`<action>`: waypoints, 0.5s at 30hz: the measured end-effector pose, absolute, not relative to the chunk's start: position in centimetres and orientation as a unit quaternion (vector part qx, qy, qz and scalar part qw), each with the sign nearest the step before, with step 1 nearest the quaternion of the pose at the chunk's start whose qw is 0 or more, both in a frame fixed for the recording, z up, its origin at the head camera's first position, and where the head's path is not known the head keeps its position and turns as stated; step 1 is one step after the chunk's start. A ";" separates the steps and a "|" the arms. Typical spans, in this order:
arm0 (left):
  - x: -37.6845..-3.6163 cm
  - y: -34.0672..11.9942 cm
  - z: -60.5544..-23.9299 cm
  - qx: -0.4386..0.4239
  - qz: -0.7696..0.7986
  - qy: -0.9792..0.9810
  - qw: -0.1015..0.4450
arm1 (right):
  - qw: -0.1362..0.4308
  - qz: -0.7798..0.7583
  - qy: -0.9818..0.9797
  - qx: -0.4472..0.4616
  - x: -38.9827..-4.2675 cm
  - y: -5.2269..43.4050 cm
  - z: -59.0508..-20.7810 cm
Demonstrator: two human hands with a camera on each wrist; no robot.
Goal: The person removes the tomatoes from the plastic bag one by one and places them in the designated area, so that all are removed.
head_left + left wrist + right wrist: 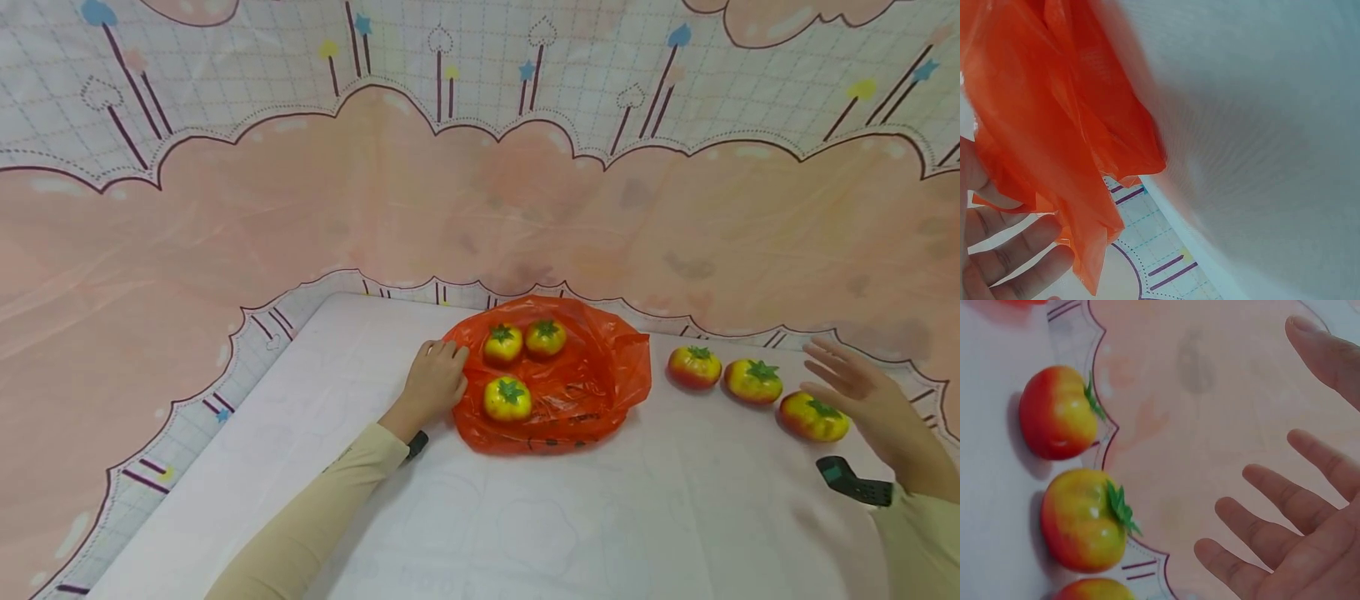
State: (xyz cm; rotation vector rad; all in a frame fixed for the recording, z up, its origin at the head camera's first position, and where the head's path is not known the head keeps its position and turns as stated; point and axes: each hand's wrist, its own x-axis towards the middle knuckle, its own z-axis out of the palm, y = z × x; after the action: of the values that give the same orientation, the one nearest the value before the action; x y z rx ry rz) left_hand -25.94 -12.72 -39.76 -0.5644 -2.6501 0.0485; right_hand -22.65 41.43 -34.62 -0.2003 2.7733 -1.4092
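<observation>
An orange plastic bag (581, 387) lies spread open on the white table, with three yellow-red tomatoes on it: two at the back (502, 343) (545, 337) and one in front (507, 398). My left hand (437, 377) grips the bag's left edge with curled fingers. In the left wrist view, my left hand's fingers (1013, 259) pinch the crumpled orange bag (1066, 125). To the right of the bag, a row of three more tomatoes (694, 367) (753, 381) (813, 416) sits on the table. My right hand (858, 387) hovers over the rightmost one, fingers spread and empty. The right wrist view shows the right hand (1297, 519) beside two of the tomatoes (1060, 412) (1082, 519).
The white tablecloth (525, 517) has a scalloped, patterned border (247, 333) that falls away at the left and back. A pink printed backdrop (480, 208) rises behind the table. A black wrist-camera mount (851, 482) sits at my right wrist.
</observation>
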 end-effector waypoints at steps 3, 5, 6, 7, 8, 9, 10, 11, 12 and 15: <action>-26.0 -12.7 -39.8 -0.203 0.017 -0.955 0.215 | 0.016 -0.426 0.900 -0.087 -23.0 40.9 -34.0; -26.0 -12.7 -39.8 -0.203 0.016 -0.955 0.215 | 0.013 -0.408 0.907 -0.106 -23.3 40.5 -33.6; -26.0 -12.7 -39.8 -0.203 0.015 -0.955 0.215 | 0.011 -0.399 0.910 -0.114 -23.4 40.3 -33.4; -26.0 -12.7 -39.9 -0.203 0.015 -0.955 0.215 | 0.010 -0.400 0.908 -0.123 -23.5 40.0 -33.3; -26.1 -12.7 -39.9 -0.203 0.016 -0.955 0.215 | 0.010 -0.395 0.909 -0.131 -23.6 39.6 -33.1; -26.1 -12.7 -39.9 -0.203 0.017 -0.955 0.216 | 0.010 -0.389 0.911 -0.138 -23.6 39.3 -32.9; -26.1 -12.7 -39.9 -0.204 0.017 -0.955 0.217 | 0.012 -0.385 0.911 -0.146 -23.7 38.9 -32.7; -26.1 -12.7 -39.9 -0.204 0.018 -0.954 0.218 | 0.016 -0.382 0.911 -0.153 -23.8 38.5 -32.5; -26.1 -12.7 -39.9 -0.205 0.017 -0.954 0.218 | 0.022 -0.380 0.912 -0.153 -23.8 38.1 -32.3; -26.1 -12.7 -39.9 -0.205 0.015 -0.954 0.219 | 0.033 -0.376 0.912 -0.164 -23.9 36.9 -31.6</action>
State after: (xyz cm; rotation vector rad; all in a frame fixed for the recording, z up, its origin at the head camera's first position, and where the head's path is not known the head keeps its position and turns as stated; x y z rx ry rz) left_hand -26.11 -12.75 -39.94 -0.5683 -2.6395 0.0406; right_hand -23.89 36.93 -31.58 -0.5057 2.8049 -1.1558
